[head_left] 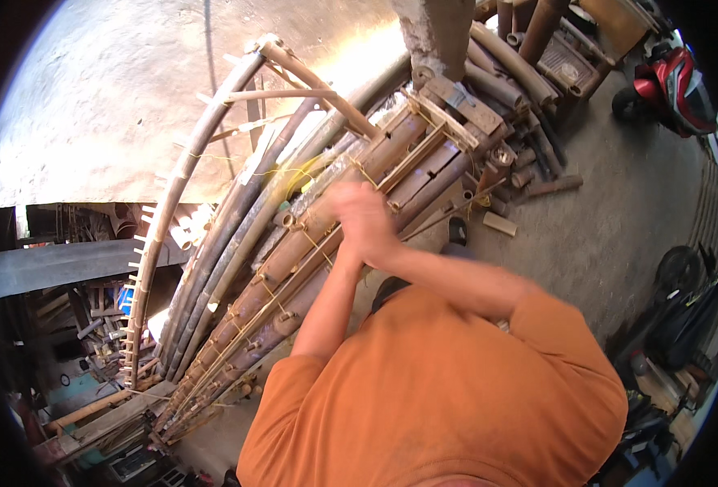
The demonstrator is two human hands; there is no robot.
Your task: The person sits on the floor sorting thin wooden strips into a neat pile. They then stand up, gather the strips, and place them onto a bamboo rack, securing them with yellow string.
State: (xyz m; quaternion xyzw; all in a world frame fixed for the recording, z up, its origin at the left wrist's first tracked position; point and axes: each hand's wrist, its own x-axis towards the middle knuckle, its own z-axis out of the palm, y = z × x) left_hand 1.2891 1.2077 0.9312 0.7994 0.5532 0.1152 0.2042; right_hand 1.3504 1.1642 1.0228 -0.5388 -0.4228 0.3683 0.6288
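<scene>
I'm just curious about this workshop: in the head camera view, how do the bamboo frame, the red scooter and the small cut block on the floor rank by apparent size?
1. bamboo frame, largest by far, crossing most of the picture.
2. red scooter, partly cut off at the rim and farther away, so its true size is unsure.
3. small cut block, smallest.

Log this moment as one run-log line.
hands: left hand and right hand blurred, clasped together over bamboo frame | held: cannot tell | near: yellow string ties | background: red scooter

Blurred hands (363,223), grip unclear.
</scene>
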